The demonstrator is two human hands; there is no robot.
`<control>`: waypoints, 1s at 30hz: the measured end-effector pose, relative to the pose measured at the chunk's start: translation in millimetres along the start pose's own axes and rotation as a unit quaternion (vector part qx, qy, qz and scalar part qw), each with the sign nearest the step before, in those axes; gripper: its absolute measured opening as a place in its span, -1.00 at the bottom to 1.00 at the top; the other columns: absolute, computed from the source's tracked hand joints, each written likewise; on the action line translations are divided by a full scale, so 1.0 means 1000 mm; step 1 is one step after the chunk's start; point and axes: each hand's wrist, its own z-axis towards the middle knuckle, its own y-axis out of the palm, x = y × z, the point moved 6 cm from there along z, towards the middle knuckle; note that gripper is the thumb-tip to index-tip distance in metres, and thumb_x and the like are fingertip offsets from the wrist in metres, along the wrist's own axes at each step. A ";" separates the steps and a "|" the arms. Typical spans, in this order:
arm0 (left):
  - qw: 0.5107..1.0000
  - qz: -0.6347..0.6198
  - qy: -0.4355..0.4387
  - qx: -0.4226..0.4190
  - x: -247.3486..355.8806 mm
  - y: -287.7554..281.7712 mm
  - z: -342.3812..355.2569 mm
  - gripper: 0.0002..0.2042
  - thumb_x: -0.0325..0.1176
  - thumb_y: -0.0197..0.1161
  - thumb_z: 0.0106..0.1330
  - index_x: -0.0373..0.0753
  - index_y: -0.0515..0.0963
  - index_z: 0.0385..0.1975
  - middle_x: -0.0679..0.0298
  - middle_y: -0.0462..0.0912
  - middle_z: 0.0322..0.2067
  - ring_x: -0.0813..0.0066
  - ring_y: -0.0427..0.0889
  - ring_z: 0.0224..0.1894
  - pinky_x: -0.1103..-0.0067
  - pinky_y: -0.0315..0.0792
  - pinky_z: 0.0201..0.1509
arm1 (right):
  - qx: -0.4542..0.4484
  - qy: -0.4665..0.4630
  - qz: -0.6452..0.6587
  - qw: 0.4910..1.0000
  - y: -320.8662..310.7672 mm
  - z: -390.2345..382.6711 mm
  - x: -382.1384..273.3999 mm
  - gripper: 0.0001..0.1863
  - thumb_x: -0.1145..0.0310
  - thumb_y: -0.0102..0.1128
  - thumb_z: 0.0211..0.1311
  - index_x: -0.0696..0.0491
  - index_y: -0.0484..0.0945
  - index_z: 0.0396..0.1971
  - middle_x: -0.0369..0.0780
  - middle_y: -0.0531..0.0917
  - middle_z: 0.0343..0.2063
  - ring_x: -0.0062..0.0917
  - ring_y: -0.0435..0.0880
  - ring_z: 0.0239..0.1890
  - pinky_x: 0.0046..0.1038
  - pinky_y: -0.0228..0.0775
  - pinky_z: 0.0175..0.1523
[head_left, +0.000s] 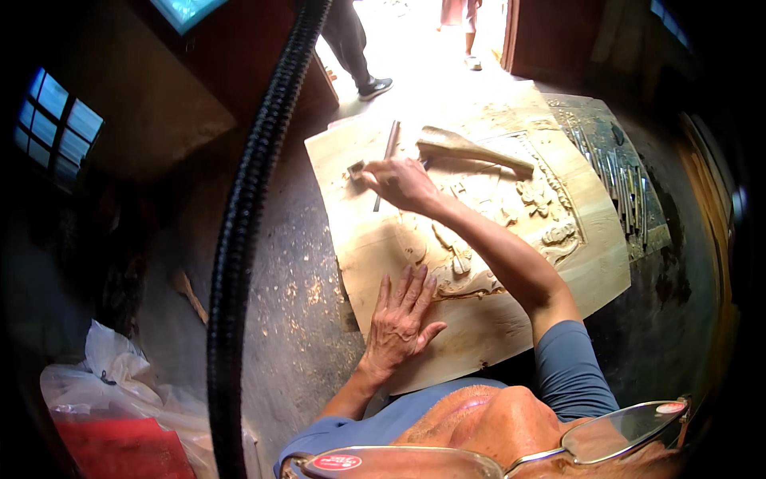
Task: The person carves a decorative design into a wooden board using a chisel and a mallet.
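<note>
A pale carved wooden panel lies in front of me, with relief work of leaves and figures across its middle and right. My left hand rests flat on its near left part, fingers spread and holding nothing. Across the carving reaches my right hand, its fingers drawn together at a small dark block near the panel's left edge. A chisel-like tool with a brown handle lies by that hand, partly hidden beneath it. Just beyond the hand, a wooden mallet lies across the panel.
Several metal carving tools lie in a row on a dark board at the right. Wood chips dot the floor. Plastic bags and a red package sit at the lower left. Two people's legs show near the bright doorway.
</note>
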 end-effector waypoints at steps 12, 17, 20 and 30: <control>0.993 0.099 -0.060 0.002 -0.001 0.011 -0.007 -0.10 0.30 0.37 0.44 -0.32 0.46 0.55 -0.11 0.41 0.59 -0.15 0.28 0.69 -0.15 0.08 0.74 | 0.224 -0.079 -0.075 0.968 -0.103 -0.205 0.023 -0.66 0.44 0.42 0.47 0.11 0.75 0.19 -0.03 0.88 -0.28 -0.33 0.87 -0.44 -0.32 0.70 -0.36; 0.985 0.026 -0.040 0.168 0.014 -0.023 0.000 -0.28 -0.16 0.58 0.41 -0.32 0.51 0.51 0.01 0.82 0.13 0.00 0.79 0.20 0.15 0.58 0.36 | 0.220 -0.128 -0.047 0.966 -0.092 -0.273 -0.034 -0.54 0.48 0.60 0.20 0.17 0.74 0.12 -0.05 0.85 -0.30 -0.25 0.85 -0.40 -0.28 0.72 -0.29; 0.975 -0.066 0.012 0.212 0.045 -0.022 0.009 -0.42 -0.50 0.47 0.38 -0.28 0.61 0.44 0.21 0.91 -0.19 0.25 0.89 -0.22 0.39 0.69 -0.09 | 0.200 -0.159 0.030 0.966 -0.075 -0.303 -0.057 -0.50 0.51 0.60 0.09 0.18 0.73 0.09 -0.13 0.82 -0.35 -0.22 0.86 -0.41 -0.28 0.76 -0.28; 0.968 -0.141 0.044 0.204 0.052 -0.004 0.016 -0.73 -0.54 0.30 0.48 -0.24 0.81 0.09 0.12 0.87 -0.30 0.19 0.86 -0.34 0.37 0.66 -0.22 | 0.267 -0.067 -0.104 0.956 -0.107 -0.394 -0.067 -0.58 0.39 0.68 0.23 0.16 0.80 0.07 -0.18 0.83 -0.42 -0.37 0.86 -0.41 -0.31 0.76 -0.30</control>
